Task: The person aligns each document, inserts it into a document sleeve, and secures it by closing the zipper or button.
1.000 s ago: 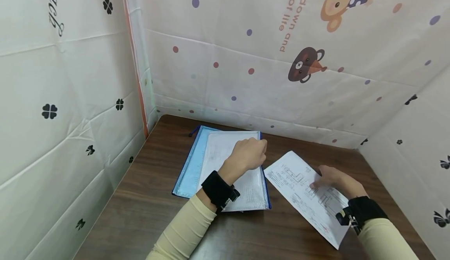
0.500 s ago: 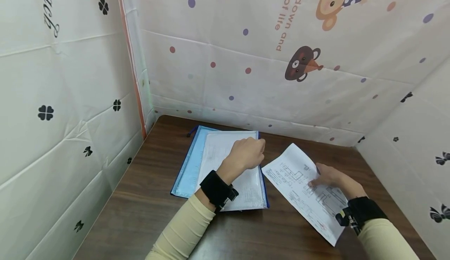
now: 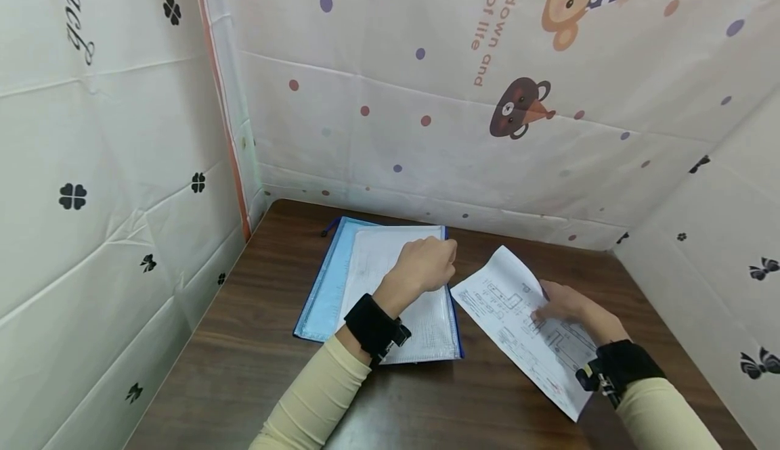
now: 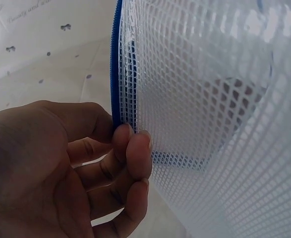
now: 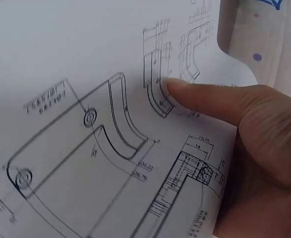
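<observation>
Left hand [image 3: 426,266] pinches pouch [image 3: 390,291] edge; right hand [image 3: 563,304] grips sheet [image 3: 518,315] right of pouch. Best: hold mouth wide, feed sheet corner first.

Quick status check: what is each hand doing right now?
Left hand: pinching the blue-zippered edge of the mesh pouch.
Right hand: holding the drawing sheet, thumb on its printed face, far corner lifted.

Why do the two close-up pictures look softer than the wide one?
Head view: even, shadowless light, all sharp. Left wrist view: the mesh pouch fills the lens, its near weave blurred, bright patches at the top. Right wrist view: the drawing sheet blurs at the lower edge; the thumb stays crisp.
</observation>
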